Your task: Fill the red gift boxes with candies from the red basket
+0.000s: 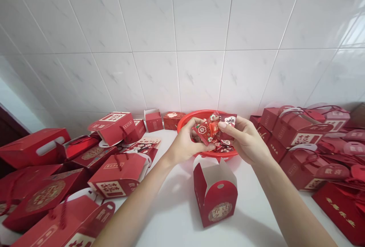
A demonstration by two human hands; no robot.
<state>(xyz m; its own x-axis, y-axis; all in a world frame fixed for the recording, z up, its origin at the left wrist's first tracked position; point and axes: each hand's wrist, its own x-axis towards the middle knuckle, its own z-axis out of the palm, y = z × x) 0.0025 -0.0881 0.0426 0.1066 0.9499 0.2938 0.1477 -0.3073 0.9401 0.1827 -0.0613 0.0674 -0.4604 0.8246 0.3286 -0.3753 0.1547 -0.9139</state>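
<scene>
Left hand (184, 141), half curled, grasps shiny red flower-printed packets (203, 130); right hand (247, 139), nearly closed, pinches a flat maroon white-patched packet (229, 120).

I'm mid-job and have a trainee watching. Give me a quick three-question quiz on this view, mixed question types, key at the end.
1. Multiple choice: where does the open gift box stand relative to the red plastic basket?
A) Inside it
B) On its near side, closer to the camera
C) Behind it, against the wall

2. True or false: the left hand is gripping the open gift box.

3. Short answer: what does the right hand hold, together with the left hand?

Key:
1. B
2. False; the box stands on the white tabletop with neither hand on it.
3. Wrapped candies, held up over the basket.
</scene>
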